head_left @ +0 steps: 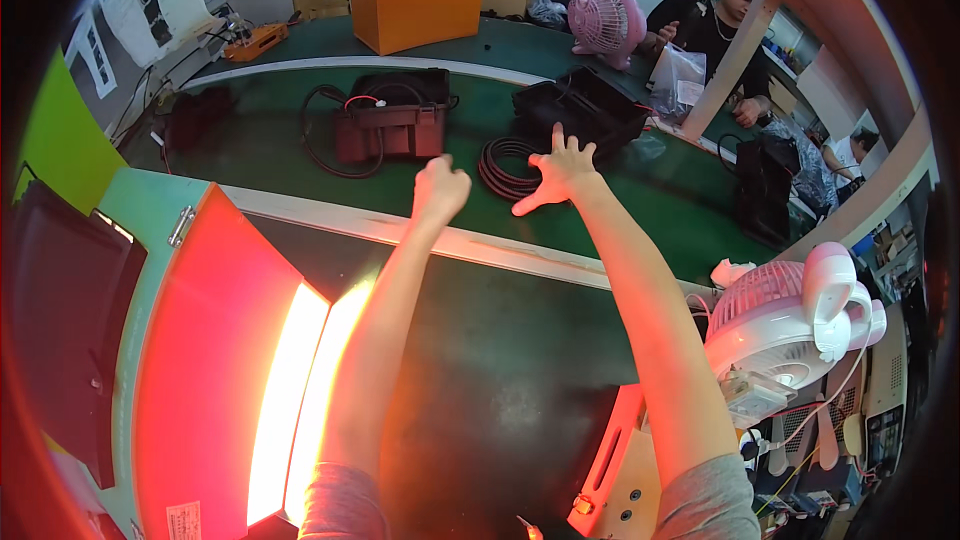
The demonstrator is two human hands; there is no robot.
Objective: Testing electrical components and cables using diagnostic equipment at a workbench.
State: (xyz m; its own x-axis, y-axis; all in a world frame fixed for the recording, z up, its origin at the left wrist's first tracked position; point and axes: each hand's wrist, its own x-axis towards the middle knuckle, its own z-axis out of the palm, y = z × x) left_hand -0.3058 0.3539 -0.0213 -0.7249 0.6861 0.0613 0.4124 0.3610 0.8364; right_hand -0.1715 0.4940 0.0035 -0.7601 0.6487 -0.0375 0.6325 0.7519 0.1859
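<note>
Head view: the left hand point(440, 190) is being held curled into a fist, near the front of the reddish-dark case point(402, 130); whether anything is being gripped inside cannot be told; the right hand point(567, 172) is being held with fingers spread apart, just beside the coiled black cable point(497, 182); whether the coil is being touched cannot be told; the coil is being supported on the green bench point(265, 155), by the open black case point(610, 118); the left forearm is being lit by a glowing panel point(282, 400).

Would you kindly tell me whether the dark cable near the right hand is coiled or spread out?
Coiled: the dark cable lies in round loops near the right hand.
</note>
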